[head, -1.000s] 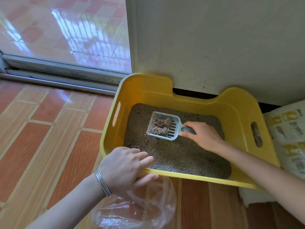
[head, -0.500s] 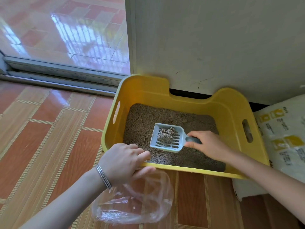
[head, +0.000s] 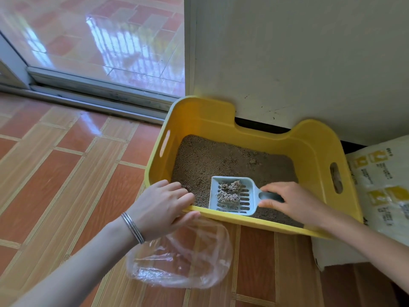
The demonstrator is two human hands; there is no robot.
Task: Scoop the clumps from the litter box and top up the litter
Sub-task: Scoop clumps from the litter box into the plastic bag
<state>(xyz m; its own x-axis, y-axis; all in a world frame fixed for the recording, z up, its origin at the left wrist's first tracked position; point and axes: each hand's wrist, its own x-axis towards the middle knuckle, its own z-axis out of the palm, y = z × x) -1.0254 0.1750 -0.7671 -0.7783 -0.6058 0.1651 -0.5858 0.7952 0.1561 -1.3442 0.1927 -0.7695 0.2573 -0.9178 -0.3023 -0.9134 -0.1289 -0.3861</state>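
Grey scoop (head: 232,197) with clumps (head: 229,191) is gripped by right hand (head: 290,201); clear bag (head: 181,255) is pinched against yellow box (head: 309,149) rim by left hand (head: 161,207), likely for a short dump.

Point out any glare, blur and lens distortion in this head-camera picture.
Head view: strong daylight glare on the glossy tiles beyond the sliding door track; the left hand is slightly motion-blurred; the scoop and clumps are sharp; wide-angle bowing curves the yellow litter box near rim.
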